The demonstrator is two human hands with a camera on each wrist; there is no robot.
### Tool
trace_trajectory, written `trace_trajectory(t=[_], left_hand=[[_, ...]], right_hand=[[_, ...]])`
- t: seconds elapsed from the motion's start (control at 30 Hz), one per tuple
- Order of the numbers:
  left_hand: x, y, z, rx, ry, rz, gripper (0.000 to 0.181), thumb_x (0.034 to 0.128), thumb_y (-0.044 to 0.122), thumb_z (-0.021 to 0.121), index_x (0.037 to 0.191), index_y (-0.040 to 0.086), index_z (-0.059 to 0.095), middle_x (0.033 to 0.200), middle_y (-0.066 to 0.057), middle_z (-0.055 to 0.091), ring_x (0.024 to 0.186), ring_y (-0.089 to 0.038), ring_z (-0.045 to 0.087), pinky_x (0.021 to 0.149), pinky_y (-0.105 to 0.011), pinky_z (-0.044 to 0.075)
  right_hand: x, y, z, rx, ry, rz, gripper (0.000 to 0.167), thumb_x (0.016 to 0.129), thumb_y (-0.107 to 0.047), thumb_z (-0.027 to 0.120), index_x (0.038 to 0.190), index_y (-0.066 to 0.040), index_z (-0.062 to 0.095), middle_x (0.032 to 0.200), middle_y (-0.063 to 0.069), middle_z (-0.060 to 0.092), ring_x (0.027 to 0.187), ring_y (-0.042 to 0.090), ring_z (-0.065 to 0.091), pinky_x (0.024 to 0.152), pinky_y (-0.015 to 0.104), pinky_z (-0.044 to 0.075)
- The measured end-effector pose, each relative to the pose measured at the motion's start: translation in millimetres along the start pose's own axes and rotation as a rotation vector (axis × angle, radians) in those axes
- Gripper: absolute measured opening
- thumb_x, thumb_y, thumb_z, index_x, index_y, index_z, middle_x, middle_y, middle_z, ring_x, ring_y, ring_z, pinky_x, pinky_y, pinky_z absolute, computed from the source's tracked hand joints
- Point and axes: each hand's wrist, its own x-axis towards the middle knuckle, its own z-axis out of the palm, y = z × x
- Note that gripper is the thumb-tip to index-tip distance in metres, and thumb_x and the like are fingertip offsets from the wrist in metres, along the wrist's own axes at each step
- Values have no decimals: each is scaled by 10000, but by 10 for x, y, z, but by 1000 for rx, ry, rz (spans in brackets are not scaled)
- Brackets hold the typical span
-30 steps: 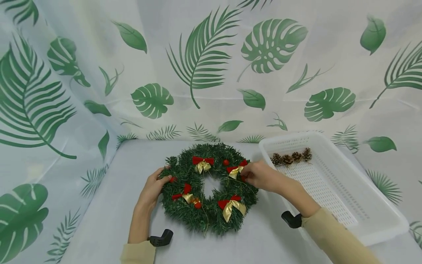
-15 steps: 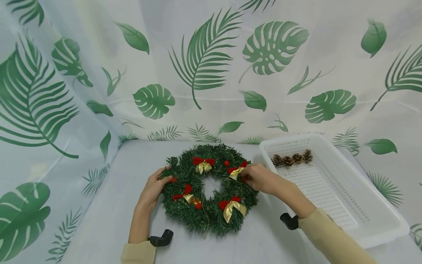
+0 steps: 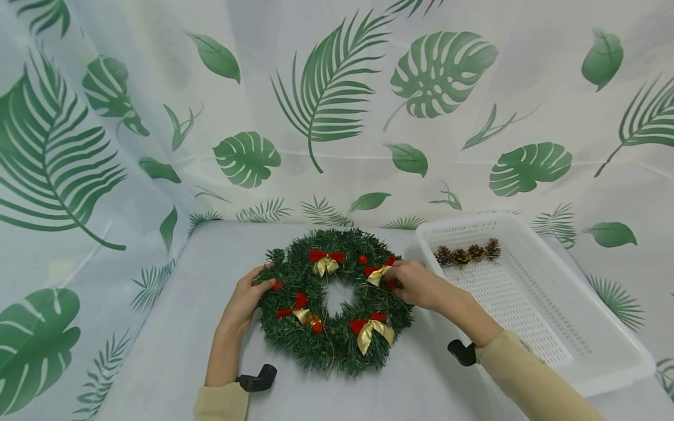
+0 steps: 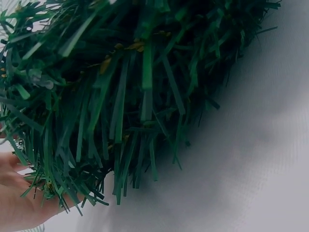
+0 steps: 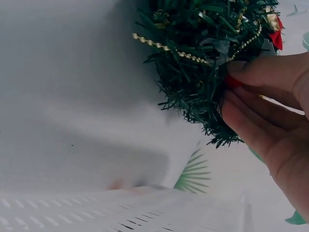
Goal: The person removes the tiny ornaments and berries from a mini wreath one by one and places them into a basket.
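Observation:
A green tinsel wreath (image 3: 310, 351) lies on the white-covered table, trimmed with red-and-gold bows, small red balls and a thin gold bead string (image 5: 186, 55). My left hand (image 3: 244, 301) grips its left edge, thumb on top near a red ball (image 3: 277, 285); the other fingers are partly hidden in the greenery. At the right side, beside the upper-right bow (image 3: 377, 275), my right hand (image 3: 418, 285) pinches a small red ball (image 5: 234, 81) between thumb and fingers, against the wreath. Most of that ball is covered by the fingers.
A white perforated plastic basket (image 3: 590, 316) stands to the right of the wreath, below the right forearm in part. Several pine cones (image 3: 460, 256) lie in a row at its far left end. A leaf-printed curtain (image 3: 326, 175) rises behind the table.

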Motion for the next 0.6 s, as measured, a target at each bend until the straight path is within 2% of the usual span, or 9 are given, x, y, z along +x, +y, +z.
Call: trace_trajectory(t=[0.17, 0.5, 0.6], left_hand=[[11, 6, 13, 0, -4, 5, 647, 1045, 198, 576, 1619, 79, 305, 1707, -232, 85, 1564, -465, 103, 1222, -664, 212], [9, -15, -2, 0, 0, -8, 660, 1042, 188, 579, 1624, 64, 292, 1709, -240, 62, 1563, -477, 82, 1220, -671, 203], [18, -12, 3, -6, -5, -4, 675, 1041, 191, 580, 1629, 61, 275, 1706, -247, 61, 1561, -478, 91, 1221, -668, 206]], right_hand=[[-19, -6, -28, -15, -2, 25, 187, 808, 89, 777, 957, -22, 756, 904, 91, 696, 794, 205, 660, 653, 277, 543], [-45, -32, -64, 26, 24, 16, 240, 780, 107, 787, 1005, 24, 766, 943, 123, 716, 850, 249, 696, 724, 316, 600], [-46, -32, -76, 35, 23, 37, 237, 784, 109, 784, 1005, 30, 758, 956, 133, 722, 862, 268, 706, 734, 321, 607]])
